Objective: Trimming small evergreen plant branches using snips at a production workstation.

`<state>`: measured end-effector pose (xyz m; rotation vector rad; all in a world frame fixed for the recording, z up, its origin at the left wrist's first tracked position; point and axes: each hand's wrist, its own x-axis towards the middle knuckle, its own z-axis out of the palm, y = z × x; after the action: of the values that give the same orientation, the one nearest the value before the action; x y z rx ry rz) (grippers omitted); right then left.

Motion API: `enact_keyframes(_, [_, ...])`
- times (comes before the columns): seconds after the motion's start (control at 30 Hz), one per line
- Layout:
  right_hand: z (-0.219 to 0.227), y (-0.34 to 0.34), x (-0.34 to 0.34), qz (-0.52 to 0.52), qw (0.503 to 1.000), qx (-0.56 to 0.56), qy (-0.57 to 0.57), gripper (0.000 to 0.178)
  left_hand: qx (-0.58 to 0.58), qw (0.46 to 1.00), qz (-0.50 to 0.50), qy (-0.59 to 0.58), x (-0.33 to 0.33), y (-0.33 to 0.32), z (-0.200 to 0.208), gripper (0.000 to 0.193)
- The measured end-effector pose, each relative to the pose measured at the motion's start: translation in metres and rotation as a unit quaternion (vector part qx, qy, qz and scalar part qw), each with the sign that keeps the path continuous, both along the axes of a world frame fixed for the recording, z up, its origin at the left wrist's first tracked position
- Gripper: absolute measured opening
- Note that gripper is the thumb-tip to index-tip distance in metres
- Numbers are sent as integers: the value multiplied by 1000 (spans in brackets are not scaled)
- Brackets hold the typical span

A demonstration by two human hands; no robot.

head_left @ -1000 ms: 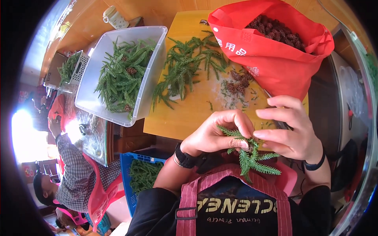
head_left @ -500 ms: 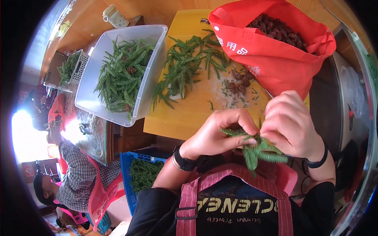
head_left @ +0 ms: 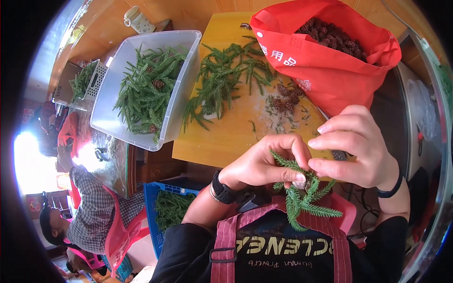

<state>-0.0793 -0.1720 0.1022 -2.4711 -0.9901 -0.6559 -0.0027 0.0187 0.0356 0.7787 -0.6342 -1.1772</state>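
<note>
A green pine sprig [head_left: 306,203] hangs in front of my chest, its needled twigs pointing downward and to the right. My left hand [head_left: 271,162] pinches it near its top between thumb and forefinger. A small pale brownish lump [head_left: 301,183] shows by the thumb; I cannot make out what it is. My right hand [head_left: 351,148] is beside the sprig's upper end with its fingers spread, the thumb close to the left forefinger. On the yellow table [head_left: 207,148] beyond lie several brown pine cones [head_left: 286,100] and a pile of pine sprigs [head_left: 222,78].
A red bag [head_left: 325,80] full of pine cones stands at the back right. A clear plastic bin [head_left: 181,99] with sprigs is on the left, a blue crate [head_left: 152,212] below it. A co-worker in a checked shirt [head_left: 94,212] sits at far left.
My right hand has loosened from its pinch and spread its fingers. The sprig has turned and dropped slightly, now showing more of its twigs. My left hand still holds it.
</note>
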Motion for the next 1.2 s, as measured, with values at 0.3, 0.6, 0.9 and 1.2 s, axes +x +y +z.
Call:
enact_keyframes(0.3, [9,-2,-4,-61,982,-37,174,23,-17,837,203,-507,-5,-5,9,18])
enact_keyframes(0.6, [3,-5,-5,-33,996,11,79,14,-9,988,77,-134,-2,-3,-5,16])
enact_keyframes(0.9, [10,-3,-6,-41,995,-77,55,16,-11,890,172,-422,-3,-6,1,17])
enact_keyframes(1.2, [5,-5,-6,-44,996,-8,80,20,-8,948,139,-286,-3,-2,-2,15])
